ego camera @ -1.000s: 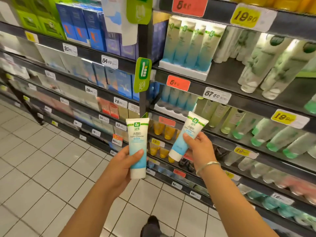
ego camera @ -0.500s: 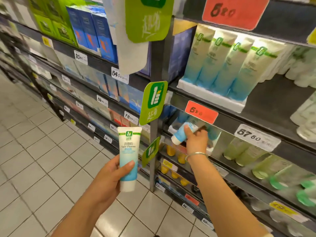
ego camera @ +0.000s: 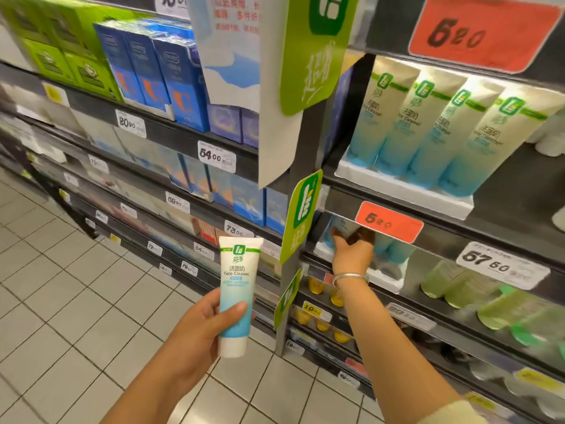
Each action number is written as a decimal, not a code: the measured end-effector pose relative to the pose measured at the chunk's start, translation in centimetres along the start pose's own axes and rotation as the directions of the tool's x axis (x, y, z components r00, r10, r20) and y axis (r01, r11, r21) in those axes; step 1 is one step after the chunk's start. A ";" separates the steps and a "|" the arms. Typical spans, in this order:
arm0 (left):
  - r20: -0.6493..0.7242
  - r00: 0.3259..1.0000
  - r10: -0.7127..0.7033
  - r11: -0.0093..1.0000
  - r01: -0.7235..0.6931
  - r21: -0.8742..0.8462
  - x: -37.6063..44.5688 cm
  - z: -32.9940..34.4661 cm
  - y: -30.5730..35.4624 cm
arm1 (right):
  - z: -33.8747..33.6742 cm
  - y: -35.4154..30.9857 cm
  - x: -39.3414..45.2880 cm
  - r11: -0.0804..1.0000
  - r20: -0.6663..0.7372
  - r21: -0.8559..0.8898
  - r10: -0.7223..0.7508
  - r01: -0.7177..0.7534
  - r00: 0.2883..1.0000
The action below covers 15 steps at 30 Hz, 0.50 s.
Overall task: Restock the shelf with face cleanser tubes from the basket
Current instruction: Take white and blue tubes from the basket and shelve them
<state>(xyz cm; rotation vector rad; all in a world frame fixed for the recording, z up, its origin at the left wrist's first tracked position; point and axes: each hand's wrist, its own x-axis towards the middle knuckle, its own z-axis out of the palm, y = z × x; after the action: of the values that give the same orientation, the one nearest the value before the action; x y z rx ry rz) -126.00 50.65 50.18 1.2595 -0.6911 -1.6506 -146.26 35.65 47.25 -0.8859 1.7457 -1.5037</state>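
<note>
— Where do things stand at the shelf (ego camera: pixel 443 240)?
— The right hand (ego camera: pixel 351 255) reaches under its edge beside the blue tubes in a white tray (ego camera: pixel 385 278); whether its fingers grip anything, I cannot tell.
— And the other?
— The left hand (ego camera: pixel 198 328) holds a face cleanser tube (ego camera: pixel 237 296) upright, cap down, fingers clamped around it.

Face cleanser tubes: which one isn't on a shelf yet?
The small face cleanser tube held by the left hand, cap down, over the floor. The four large tubes stand in a white tray on the upper shelf.
</note>
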 end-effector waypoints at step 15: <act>0.136 0.977 -0.164 0.984 0.152 0.093 0.1 0.4 -2.3 | -1.2 0.4 -0.8 0.949 0.107 -0.315 0.057 -0.021 0.993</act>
<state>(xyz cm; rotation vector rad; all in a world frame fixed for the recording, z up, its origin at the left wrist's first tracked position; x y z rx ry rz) -127.12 51.48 48.27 1.2903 -0.7691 -1.8744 -146.86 37.01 47.02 -1.0661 1.9352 -1.1424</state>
